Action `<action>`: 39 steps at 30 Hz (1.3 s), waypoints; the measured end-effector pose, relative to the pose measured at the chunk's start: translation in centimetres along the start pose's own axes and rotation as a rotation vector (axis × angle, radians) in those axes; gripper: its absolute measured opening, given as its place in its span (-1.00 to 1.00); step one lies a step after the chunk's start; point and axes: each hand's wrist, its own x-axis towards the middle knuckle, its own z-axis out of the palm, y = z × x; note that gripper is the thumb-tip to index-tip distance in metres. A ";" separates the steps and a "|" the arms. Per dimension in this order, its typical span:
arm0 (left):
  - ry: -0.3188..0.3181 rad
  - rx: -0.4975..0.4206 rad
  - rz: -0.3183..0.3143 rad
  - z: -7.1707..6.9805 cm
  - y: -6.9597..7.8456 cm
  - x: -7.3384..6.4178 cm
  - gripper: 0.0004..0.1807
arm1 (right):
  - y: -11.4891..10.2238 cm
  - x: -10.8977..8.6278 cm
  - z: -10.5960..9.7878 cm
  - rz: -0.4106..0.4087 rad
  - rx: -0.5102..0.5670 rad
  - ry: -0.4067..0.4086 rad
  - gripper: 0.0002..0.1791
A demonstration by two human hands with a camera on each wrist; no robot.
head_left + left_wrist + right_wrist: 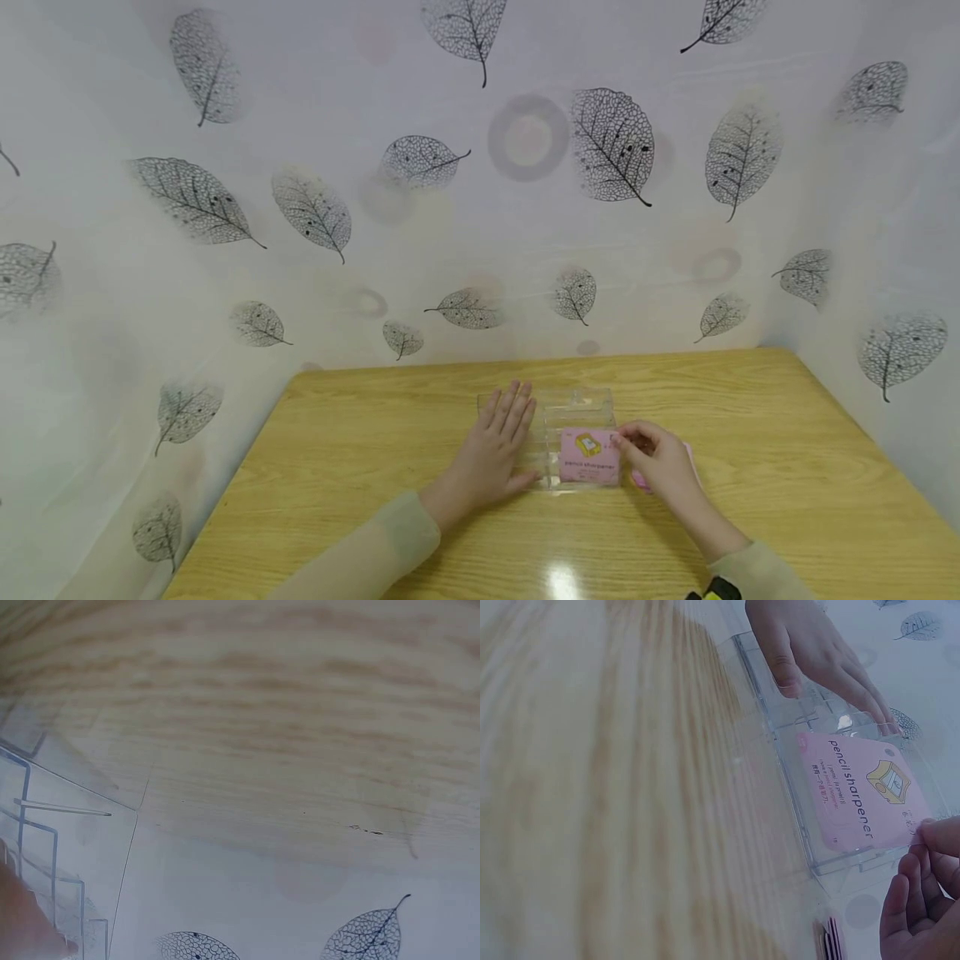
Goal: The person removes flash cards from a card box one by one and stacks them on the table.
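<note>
A clear plastic box (596, 403) with compartments lies on the table. My left hand (487, 458) rests palm down over its left part, fingers straight and pointing away from me. At the box's right part is a pink card (590, 471) printed "pencil sharpener" with a yellow sharpener picture. Thumb and fingertips of my right hand (660, 457) pinch the card's right edge; the right wrist view shows this card (851, 795) lying over the box. Under the right hand, partly hidden, sits a stack of pink cards (831, 941).
The wooden table (360, 467) reaches back to a pale curtain (465, 225) printed with dark leaves, which also hangs along both sides. A dark and yellow band (720, 588) shows at the right wrist.
</note>
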 end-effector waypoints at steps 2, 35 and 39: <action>0.003 -0.003 0.000 0.0 0.0 0.0 0.16 | -0.1 0.0 0.0 -0.002 0.000 0.002 -0.74; 0.004 -0.003 0.009 0.3 0.0 -0.1 0.15 | -0.3 0.3 -0.4 -0.020 0.023 0.054 -0.76; 0.007 -0.006 0.005 0.3 0.0 -0.1 0.15 | -0.3 0.3 -0.4 -0.037 0.027 0.074 -0.79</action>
